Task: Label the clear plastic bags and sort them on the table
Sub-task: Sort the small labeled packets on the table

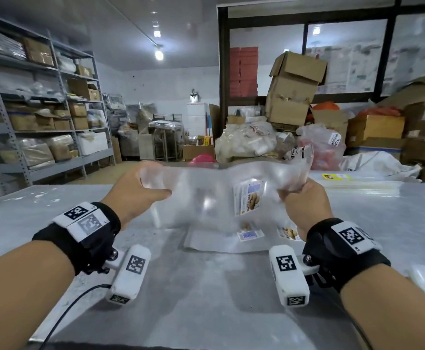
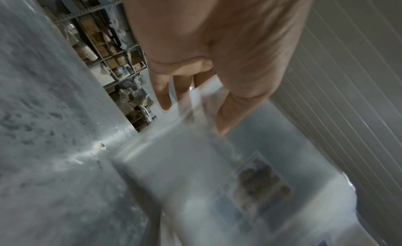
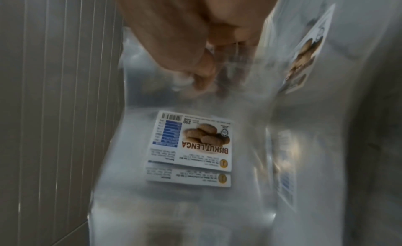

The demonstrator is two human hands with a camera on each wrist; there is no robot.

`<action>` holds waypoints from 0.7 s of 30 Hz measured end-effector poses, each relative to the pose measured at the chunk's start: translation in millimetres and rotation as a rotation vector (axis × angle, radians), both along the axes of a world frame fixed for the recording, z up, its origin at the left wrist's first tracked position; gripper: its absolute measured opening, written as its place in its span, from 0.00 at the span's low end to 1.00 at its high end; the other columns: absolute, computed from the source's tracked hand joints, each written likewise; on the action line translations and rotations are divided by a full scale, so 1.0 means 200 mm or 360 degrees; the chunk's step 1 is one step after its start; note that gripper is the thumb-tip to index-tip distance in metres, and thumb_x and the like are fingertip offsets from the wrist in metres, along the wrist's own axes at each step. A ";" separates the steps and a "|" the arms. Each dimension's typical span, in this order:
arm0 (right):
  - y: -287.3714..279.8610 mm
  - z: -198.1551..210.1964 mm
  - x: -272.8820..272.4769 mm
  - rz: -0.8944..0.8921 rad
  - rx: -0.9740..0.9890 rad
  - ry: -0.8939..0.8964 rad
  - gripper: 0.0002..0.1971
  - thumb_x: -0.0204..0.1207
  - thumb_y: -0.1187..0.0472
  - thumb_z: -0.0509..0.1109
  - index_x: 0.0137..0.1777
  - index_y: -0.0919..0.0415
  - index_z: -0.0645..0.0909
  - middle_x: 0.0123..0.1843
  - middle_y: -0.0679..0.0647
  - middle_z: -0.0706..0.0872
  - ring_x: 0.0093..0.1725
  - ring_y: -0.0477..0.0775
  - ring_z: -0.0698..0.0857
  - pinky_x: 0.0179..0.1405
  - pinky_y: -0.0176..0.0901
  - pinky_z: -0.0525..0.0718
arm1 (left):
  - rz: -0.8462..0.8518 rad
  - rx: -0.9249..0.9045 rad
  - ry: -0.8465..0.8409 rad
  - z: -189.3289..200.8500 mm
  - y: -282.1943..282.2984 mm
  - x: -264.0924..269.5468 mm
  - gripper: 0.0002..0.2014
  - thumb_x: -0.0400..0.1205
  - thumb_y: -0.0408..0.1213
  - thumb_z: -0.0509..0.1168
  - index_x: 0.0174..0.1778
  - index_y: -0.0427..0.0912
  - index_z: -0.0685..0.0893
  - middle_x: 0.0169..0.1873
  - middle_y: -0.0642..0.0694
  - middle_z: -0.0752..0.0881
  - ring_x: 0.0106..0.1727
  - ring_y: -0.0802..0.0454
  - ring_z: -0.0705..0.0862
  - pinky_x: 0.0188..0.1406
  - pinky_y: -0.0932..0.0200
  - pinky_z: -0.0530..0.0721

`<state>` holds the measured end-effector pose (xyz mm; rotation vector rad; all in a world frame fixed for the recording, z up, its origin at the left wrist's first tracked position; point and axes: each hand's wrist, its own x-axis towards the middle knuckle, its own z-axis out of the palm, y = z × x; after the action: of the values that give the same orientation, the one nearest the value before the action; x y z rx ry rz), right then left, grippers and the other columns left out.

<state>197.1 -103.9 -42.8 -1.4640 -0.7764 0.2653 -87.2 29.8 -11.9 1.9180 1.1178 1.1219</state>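
I hold a clear plastic bag (image 1: pixel 206 193) stretched between both hands above the metal table (image 1: pixel 206 286). My left hand (image 1: pixel 153 189) pinches its left edge between thumb and fingers, which the left wrist view shows too, with the left hand (image 2: pixel 193 115) on the blurred bag (image 2: pixel 185 163). My right hand (image 1: pixel 291 193) grips the bunched right edge; the right hand (image 3: pixel 202 76) appears close up in the right wrist view. A biscuit label (image 1: pixel 249 197) is stuck on the held bag. Beneath it, a flat pile of labelled bags (image 1: pixel 214 242) lies on the table, its top label (image 3: pixel 191 143) reading BISKUT LENGA.
A stack of flat clear bags (image 1: pixel 363 189) and a yellow label sheet (image 1: pixel 336 176) lie at the table's far right. Filled plastic sacks (image 1: pixel 246 142) and cardboard boxes (image 1: pixel 294 92) crowd behind the table. Grey shelving (image 1: pixel 42 109) stands at the left. A black cable (image 1: pixel 65 314) trails off the near-left edge.
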 end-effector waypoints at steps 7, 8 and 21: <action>-0.03 -0.01 0.06 -0.0044 0.0071 0.0089 0.14 0.78 0.77 0.67 0.45 0.56 0.84 0.39 0.50 0.89 0.41 0.53 0.87 0.37 0.41 0.80 | -0.0068 0.0107 -0.0127 0.01 -0.04 0.05 0.06 0.79 0.31 0.77 0.49 0.46 0.91 0.48 0.49 0.93 0.52 0.55 0.88 0.56 0.52 0.83; -0.04 0.00 0.07 -0.0061 0.0104 0.0110 0.14 0.78 0.77 0.67 0.44 0.55 0.83 0.40 0.51 0.89 0.41 0.55 0.88 0.40 0.43 0.82 | -0.0085 0.0072 -0.0155 0.02 -0.04 0.06 0.07 0.79 0.32 0.77 0.50 0.46 0.90 0.46 0.48 0.93 0.51 0.52 0.89 0.59 0.46 0.85; -0.11 -0.03 0.23 -0.0347 -0.0690 -0.0184 0.23 0.75 0.68 0.71 0.71 0.60 0.81 0.65 0.62 0.86 0.62 0.65 0.85 0.58 0.47 0.82 | -0.0054 -0.0476 0.0265 -0.12 0.15 0.43 0.13 0.75 0.41 0.79 0.47 0.36 0.87 0.49 0.39 0.89 0.52 0.39 0.87 0.59 0.54 0.81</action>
<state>244.1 -126.9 -48.5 -1.9730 -0.6682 0.1898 -0.2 58.9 -35.0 1.8088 1.2595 0.7388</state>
